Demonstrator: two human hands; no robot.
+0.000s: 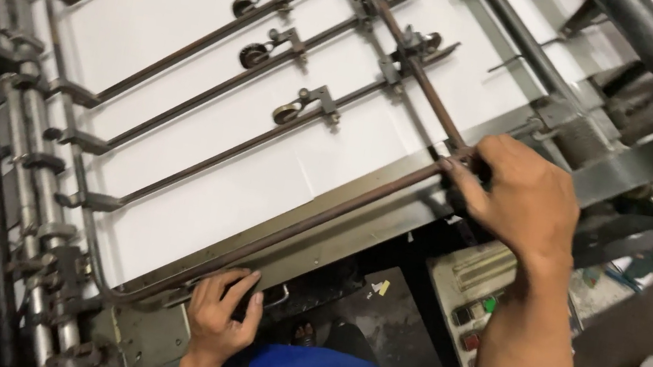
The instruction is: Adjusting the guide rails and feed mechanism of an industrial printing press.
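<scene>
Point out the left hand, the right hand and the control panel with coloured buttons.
left hand (221, 315), head view, back of the hand.
right hand (516, 196), head view, back of the hand at the knuckles.
control panel (471, 289), head view, its beige face left of the buttons.

A feed table (190, 214) slopes across the upper left, with sheets of paper (193, 31) lying on it. Long rods (191, 48) carrying small wheels (285, 112) lie over the paper. A front rail (321, 218) runs along the table's near edge (both hands sit on it): the left hand (221, 315) low at its left end, the right hand (516, 196) at its right end. A control panel (474, 299) sits below the right hand.
</scene>
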